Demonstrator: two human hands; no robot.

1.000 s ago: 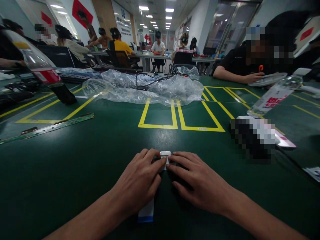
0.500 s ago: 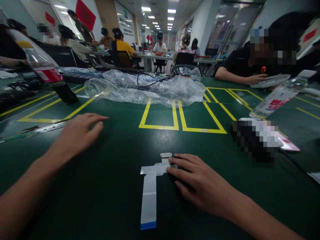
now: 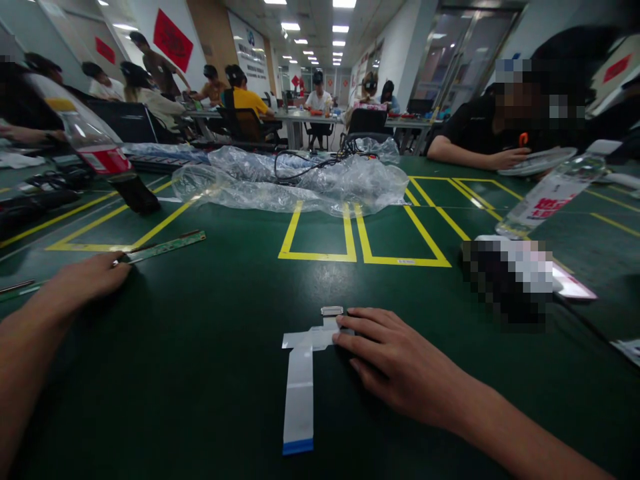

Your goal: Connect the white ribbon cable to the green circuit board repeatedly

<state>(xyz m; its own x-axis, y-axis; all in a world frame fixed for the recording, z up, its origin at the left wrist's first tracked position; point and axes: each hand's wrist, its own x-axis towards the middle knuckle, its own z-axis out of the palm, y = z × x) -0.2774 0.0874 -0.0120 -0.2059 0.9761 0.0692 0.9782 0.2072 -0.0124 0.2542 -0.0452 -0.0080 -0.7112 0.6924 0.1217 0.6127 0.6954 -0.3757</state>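
- The right hand (image 3: 395, 367) lies flat and open on the dark green worktop (image 3: 200, 360). Its fingers are spread out. The fingertips (image 3: 340, 337) press down on the top part of a white flat cable (image 3: 299, 387). This hand grips nothing.
- The white flat cable lies in the middle of the worktop, close to the person. It starts at a blue end (image 3: 298, 445) nearest the person and runs away to a fold. Then it turns right to a small silver plug (image 3: 332, 311). The plug sits just past the fingertips.
- The left hand (image 3: 85, 280) is far over to the left, well apart from the cable. It rests on the worktop with its fingers bent a little. It is at the near end of a long thin green strip (image 3: 165, 247). The fingers touch the strip, but I cannot tell if they hold it.
- Behind the cable, yellow lines (image 3: 320, 255) make boxes on the worktop.
- Further back lies a big crumpled plastic bag (image 3: 300, 190) with a black wire (image 3: 300, 163) on top of it.
- A cola bottle (image 3: 90, 150) stands at the back left and looks tilted.
- A water bottle (image 3: 547, 197) leans at the right.
- A person in black (image 3: 470, 127) sits at the far right side of the worktop.
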